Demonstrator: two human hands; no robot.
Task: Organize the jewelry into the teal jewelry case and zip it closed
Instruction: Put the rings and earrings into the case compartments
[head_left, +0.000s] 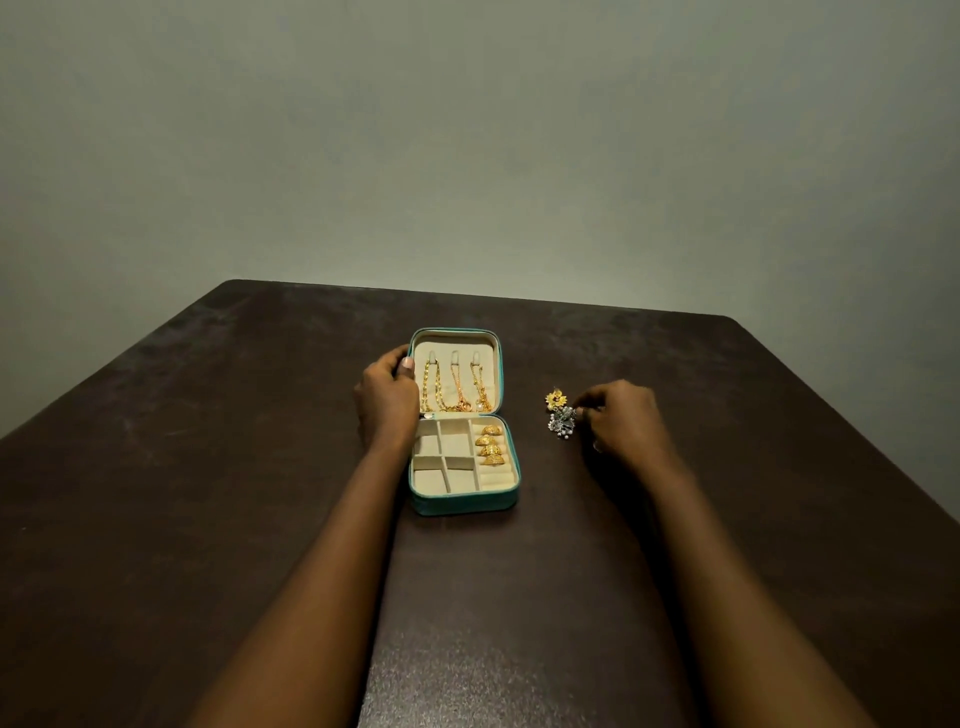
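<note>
The teal jewelry case (464, 503) lies open in the middle of the table. Its upright lid (457, 343) holds three gold chains (456, 391) on hooks. Several gold rings (490, 445) sit in the ring rolls at the right of the cream tray; the other compartments look bare. My left hand (387, 400) grips the lid's left edge, thumb on the rim. To the right of the case lie a gold flower earring (556, 399) and a silver beaded earring (563, 422). My right hand (626, 418) pinches at the silver earring with curled fingertips.
The dark brown table (208, 493) runs to a far edge against a plain grey-green wall (467, 156).
</note>
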